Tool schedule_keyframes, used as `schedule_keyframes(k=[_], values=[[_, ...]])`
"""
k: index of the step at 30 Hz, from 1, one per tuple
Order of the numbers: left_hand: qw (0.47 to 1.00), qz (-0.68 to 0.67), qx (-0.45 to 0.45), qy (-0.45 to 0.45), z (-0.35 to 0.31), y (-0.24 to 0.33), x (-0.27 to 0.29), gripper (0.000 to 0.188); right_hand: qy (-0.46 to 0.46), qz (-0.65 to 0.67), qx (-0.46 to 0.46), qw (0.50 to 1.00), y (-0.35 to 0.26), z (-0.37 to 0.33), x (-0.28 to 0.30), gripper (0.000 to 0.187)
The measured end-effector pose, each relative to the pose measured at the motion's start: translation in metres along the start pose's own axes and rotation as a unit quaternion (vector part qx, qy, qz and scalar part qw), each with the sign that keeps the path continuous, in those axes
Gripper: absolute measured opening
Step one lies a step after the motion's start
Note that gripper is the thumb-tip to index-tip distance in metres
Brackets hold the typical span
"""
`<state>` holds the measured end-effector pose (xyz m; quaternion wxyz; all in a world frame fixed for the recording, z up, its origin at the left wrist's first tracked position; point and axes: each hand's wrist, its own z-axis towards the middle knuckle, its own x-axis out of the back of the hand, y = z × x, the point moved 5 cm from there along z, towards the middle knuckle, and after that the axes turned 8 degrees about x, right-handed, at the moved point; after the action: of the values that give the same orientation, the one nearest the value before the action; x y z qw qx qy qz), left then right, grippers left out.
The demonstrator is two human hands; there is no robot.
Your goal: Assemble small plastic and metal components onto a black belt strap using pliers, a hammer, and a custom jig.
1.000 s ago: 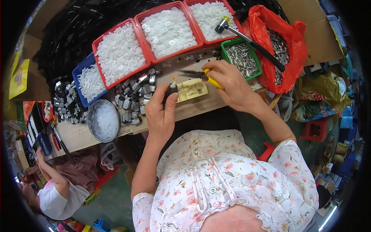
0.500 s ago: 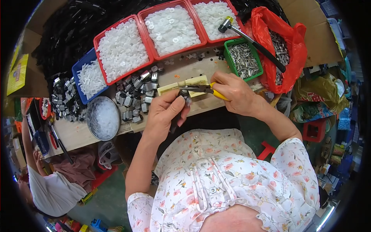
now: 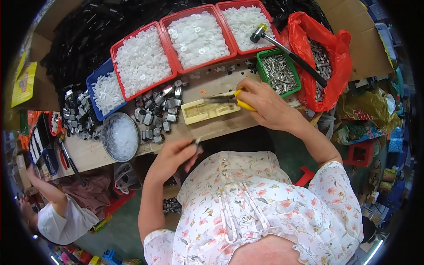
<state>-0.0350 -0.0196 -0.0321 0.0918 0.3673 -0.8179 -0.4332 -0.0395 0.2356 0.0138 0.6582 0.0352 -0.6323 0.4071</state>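
My right hand (image 3: 264, 102) grips yellow-handled pliers (image 3: 229, 99) whose jaws point left over a cream plastic jig (image 3: 207, 110) on the wooden bench (image 3: 212, 128). My left hand (image 3: 173, 155) is drawn back to the bench's near edge, close to my chest, and pinches a small dark metal part (image 3: 196, 142) between its fingertips. A heap of small metal parts (image 3: 159, 112) lies just left of the jig.
Three red trays of white plastic pieces (image 3: 198, 37), a blue tray (image 3: 104, 92), a round metal bowl (image 3: 119, 137), a green tray of metal pins (image 3: 278, 73), a hammer (image 3: 287, 51) and a red bag (image 3: 324, 57) line the bench. Another person (image 3: 57, 212) sits lower left.
My left hand has pulled back from the jig toward my body with a small part. The right hand has stayed by the jig with the pliers.
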Motion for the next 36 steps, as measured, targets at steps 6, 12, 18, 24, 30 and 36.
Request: schedule_keyframes(k=[6,12,18,24,30,36], values=[[0.823,0.526,0.042,0.211,-0.062,-0.084,0.047,0.026,-0.015,-0.107,-0.087,0.99,0.04,-0.007,-0.022,0.024],[0.919,0.354,0.065,0.161,-0.058,-0.048,0.032,0.033,0.016,-0.168,-0.061,0.984,0.02,-0.019,-0.007,0.023],[0.957,0.28,-0.009,0.078,-0.032,-0.01,0.001,0.034,0.334,-0.213,-0.176,0.901,0.011,-0.112,0.093,0.027],[0.948,0.313,-0.051,0.027,-0.02,0.007,-0.013,0.033,0.429,-0.171,-0.491,0.738,0.08,-0.285,0.086,0.038],[0.942,0.327,-0.068,0.031,-0.018,0.022,-0.033,0.031,0.438,0.021,-0.469,0.767,0.131,-0.299,0.065,0.022],[0.89,0.409,-0.201,0.014,0.019,0.052,-0.104,0.035,0.551,0.123,-0.351,0.747,0.124,-0.258,0.123,0.014]])
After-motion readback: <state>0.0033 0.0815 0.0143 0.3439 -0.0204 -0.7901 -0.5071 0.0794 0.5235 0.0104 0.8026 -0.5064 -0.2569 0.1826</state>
